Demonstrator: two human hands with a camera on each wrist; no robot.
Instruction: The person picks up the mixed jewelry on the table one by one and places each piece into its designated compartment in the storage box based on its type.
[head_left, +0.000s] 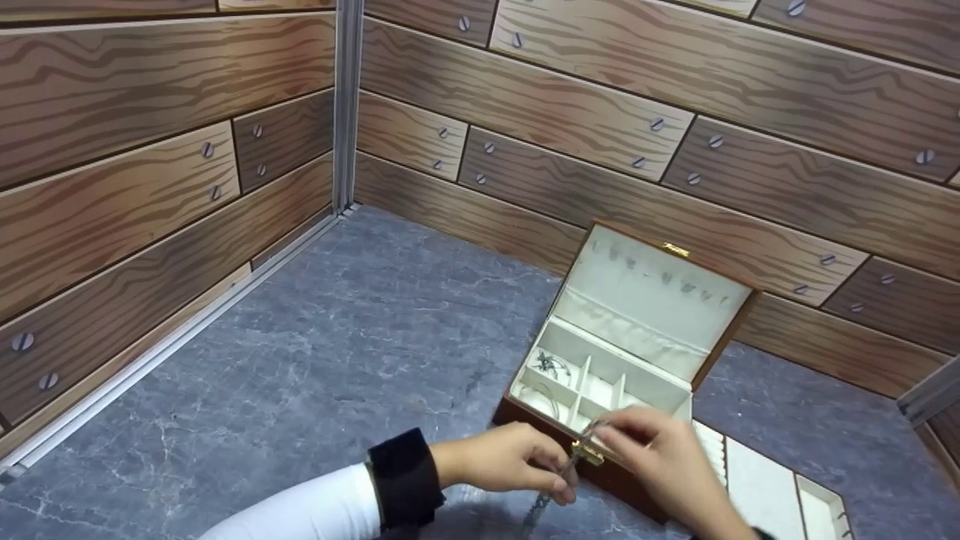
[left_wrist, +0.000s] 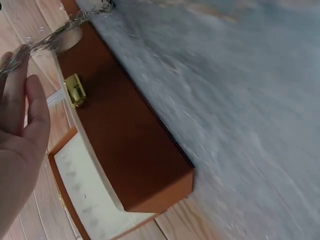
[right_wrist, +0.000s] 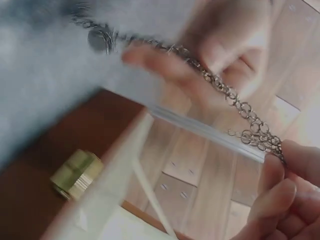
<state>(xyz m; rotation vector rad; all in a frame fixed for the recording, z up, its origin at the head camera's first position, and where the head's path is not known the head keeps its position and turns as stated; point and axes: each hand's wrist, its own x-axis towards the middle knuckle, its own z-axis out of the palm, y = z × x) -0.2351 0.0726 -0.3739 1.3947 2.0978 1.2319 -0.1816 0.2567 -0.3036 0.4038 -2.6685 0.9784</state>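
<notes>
head view shows the left hand (head_left: 499, 459), fingers loosely curled round a metal chain (head_left: 537, 511) before the open box (head_left: 621, 480), left wrist view its strand near the gold latch (left_wrist: 75, 90), right wrist view the right hand (right_wrist: 282, 200) pinching one end, where light tension should prevent snags.

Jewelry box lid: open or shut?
Open. In the head view, the lid stands raised at the far side of the box, its pale lining showing, and the compartments are exposed.
</notes>
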